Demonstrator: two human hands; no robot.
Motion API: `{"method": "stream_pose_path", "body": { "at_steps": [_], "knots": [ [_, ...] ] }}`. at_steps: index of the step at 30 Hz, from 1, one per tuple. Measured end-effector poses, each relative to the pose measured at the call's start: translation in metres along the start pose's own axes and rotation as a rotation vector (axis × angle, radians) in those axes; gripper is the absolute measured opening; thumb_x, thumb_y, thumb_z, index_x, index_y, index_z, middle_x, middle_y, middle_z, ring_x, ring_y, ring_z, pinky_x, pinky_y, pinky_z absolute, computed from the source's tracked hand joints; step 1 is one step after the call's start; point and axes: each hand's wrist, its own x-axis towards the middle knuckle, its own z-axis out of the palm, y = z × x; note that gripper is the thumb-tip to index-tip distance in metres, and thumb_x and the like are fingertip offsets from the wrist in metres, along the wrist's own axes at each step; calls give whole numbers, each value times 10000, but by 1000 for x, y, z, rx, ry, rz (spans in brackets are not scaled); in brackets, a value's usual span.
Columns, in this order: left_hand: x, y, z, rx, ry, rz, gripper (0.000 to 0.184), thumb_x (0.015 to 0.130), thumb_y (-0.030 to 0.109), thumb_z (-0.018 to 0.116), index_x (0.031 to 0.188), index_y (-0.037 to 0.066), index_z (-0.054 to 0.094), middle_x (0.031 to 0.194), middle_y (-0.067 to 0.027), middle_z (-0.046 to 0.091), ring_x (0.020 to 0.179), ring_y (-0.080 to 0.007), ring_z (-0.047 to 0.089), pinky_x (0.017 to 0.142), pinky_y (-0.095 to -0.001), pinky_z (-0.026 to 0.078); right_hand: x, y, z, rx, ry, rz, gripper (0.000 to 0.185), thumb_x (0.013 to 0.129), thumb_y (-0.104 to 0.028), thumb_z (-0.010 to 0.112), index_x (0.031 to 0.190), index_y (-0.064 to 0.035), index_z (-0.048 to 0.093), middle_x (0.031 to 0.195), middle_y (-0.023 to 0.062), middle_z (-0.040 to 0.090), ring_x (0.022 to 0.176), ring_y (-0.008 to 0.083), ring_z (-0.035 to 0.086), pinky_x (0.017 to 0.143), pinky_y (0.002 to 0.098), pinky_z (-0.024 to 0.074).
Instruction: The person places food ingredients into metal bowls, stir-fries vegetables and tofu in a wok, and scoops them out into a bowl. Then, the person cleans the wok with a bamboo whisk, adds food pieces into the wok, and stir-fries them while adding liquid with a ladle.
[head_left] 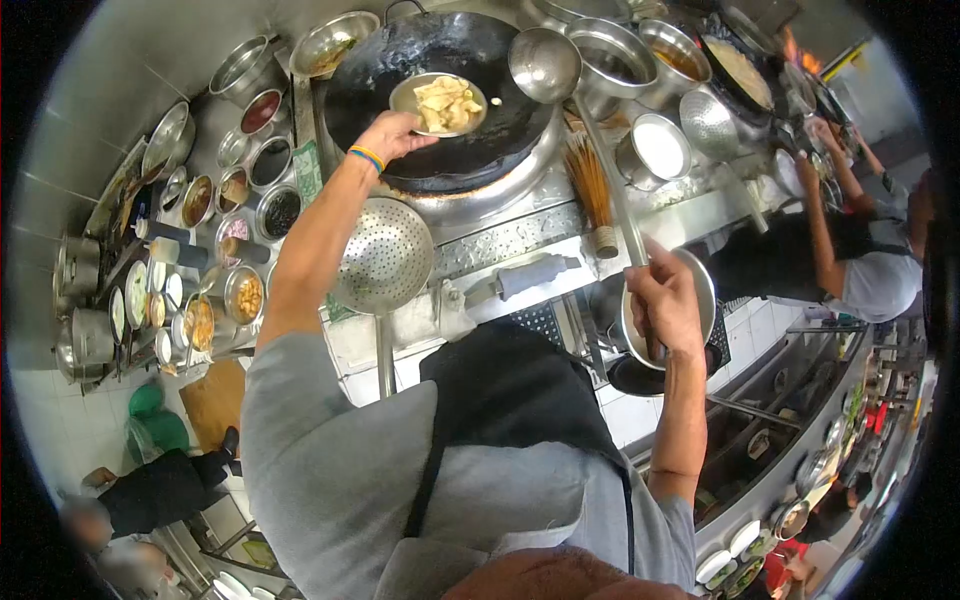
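Bowl (402,99) of pale pieces (447,101) is above the wok (440,45); on my feed the left hand (395,134) holds it, fingers at its near rim. I see the right hand (666,298) with fingers wrapped around the ladle (545,66).

open way: wet counter strip (515,235) before the wok (355,125), strainer (382,255) bounding it left, brush (588,190) right; over the wok, only a narrow gap between bowl (401,98) and ladle head (545,65); ladle handle (612,170) slants across any path to the pot with white contents (660,147); left arm (325,220) blocks reach toward crowded sauce bowls (278,212)
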Motion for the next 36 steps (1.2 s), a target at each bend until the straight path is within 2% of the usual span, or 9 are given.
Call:
{"method": "stream_pose_path", "body": {
  "at_steps": [6, 10, 15, 18, 25, 29, 32, 34, 36],
  "knots": [
    [4, 10, -12, 128, -87, 99, 426, 850, -98, 470, 1274, -65, 469, 1232, -215, 576, 1038, -371, 649, 758, -518, 618, -4, 0, 2, -62, -1, -15, 474, 890, -26, 587, 1358, 15, 524, 676, -24, 560, 480, 58, 468, 441, 230, 372],
    [37, 19, -7, 571, 303, 236, 484, 855, -17, 505, 1331, -20, 420, 1191, -259, 593, 932, -392, 682, 609, -468, 631, 9, 22, 10, -258, 20, -263, 501, 848, -40, 601, 1337, 29, 525, 736, 59, 634, 624, 178, 585, 621, 323, 483],
    [13, 40, 4, 1299, 473, 600, 484, 895, 73, 503, 1364, 53, 383, 1074, -323, 621, 987, -487, 629, 778, -508, 552, 21, 21, 31, -590, 103, -366, 478, 804, -9, 570, 1280, 32, 552, 946, 288, 646, 831, 431, 644, 735, 446, 515],
    [14, 48, -6, 1424, 467, 827, 525, 895, 82, 490, 1395, 68, 332, 1059, -341, 609, 997, -536, 590, 877, -573, 465, 36, 38, 35, -754, 178, -591, 480, 793, 1, 577, 1272, 14, 555, 887, 253, 651, 791, 436, 633, 718, 493, 505],
    [-16, 44, 7, 1427, 373, 1171, 597, 880, 52, 481, 1441, 82, 280, 1210, -337, 531, 982, -549, 580, 882, -571, 467, 47, 53, 48, -730, 193, -557, 508, 776, 10, 579, 1282, -18, 558, 940, 261, 648, 834, 446, 623, 734, 503, 509],
    [-20, 54, 10, 1247, 561, 1129, 601, 853, 23, 494, 1423, 36, 303, 1177, -329, 569, 1001, -533, 584, 914, -564, 453, 13, 73, 36, -471, 227, -433, 540, 801, 15, 587, 1337, -18, 533, 990, 234, 672, 805, 328, 674, 734, 420, 530],
    [-18, 49, 0, 1163, 518, 1007, 568, 854, 26, 503, 1395, -6, 334, 1093, -321, 620, 975, -485, 627, 806, -527, 528, -38, 109, 14, -217, 313, -291, 548, 826, 20, 605, 1365, 10, 509, 1002, 154, 688, 758, 178, 632, 694, 332, 516],
    [-53, 53, 18, 738, 482, 710, 509, 863, -23, 461, 1361, -35, 357, 1053, -267, 643, 865, -342, 701, 492, -379, 608, -86, 137, -6, -6, 386, -15, 554, 831, 44, 611, 1372, 34, 494, 948, 71, 663, 684, 71, 554, 599, 231, 467],
    [-34, 46, -9, 374, 280, 658, 507, 853, -68, 416, 1356, -30, 364, 1157, -241, 594, 846, -346, 695, 521, -405, 642, -134, 157, -20, 174, 463, 75, 554, 863, 58, 589, 1401, 7, 468, 803, 7, 586, 527, 44, 496, 432, 206, 384]
  ]
}}
